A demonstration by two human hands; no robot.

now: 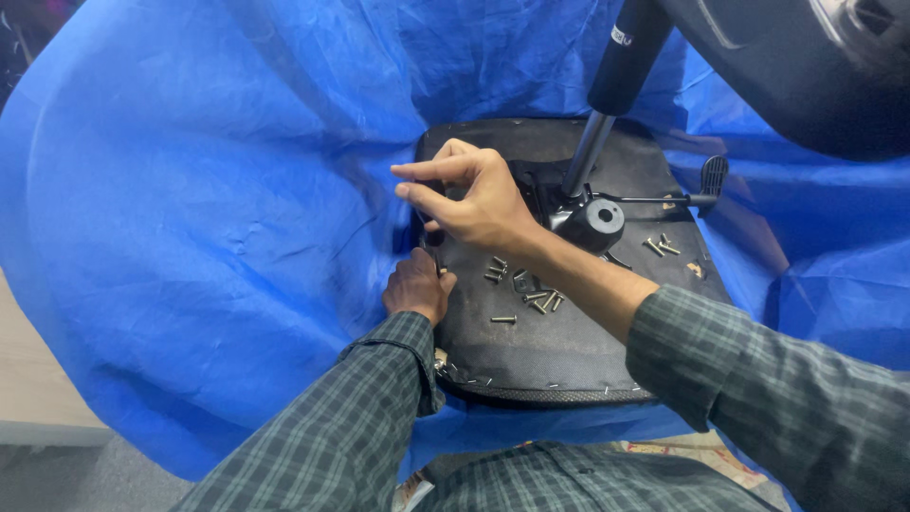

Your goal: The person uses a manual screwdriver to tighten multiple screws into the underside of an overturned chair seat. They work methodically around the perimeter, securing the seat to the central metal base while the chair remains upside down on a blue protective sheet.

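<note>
An upturned black chair seat [569, 346] lies on a blue plastic sheet [190, 218]. My right hand [474, 194] hovers over the seat's left edge, fingers pinched on a small dark part I cannot make out. My left hand [417, 284] grips the seat's left rim just below it, fingers curled under. Several loose silver screws [531, 294] lie scattered on the seat bottom. The black mechanism plate [592, 223] holds the gas-lift column [607, 104], which rises up and to the right.
A lever with a black paddle handle [713, 175] sticks out at the right. More screws [661, 246] lie near it. The chair's dark base [806, 66] looms at the top right. Pale floor [38, 408] shows at the left.
</note>
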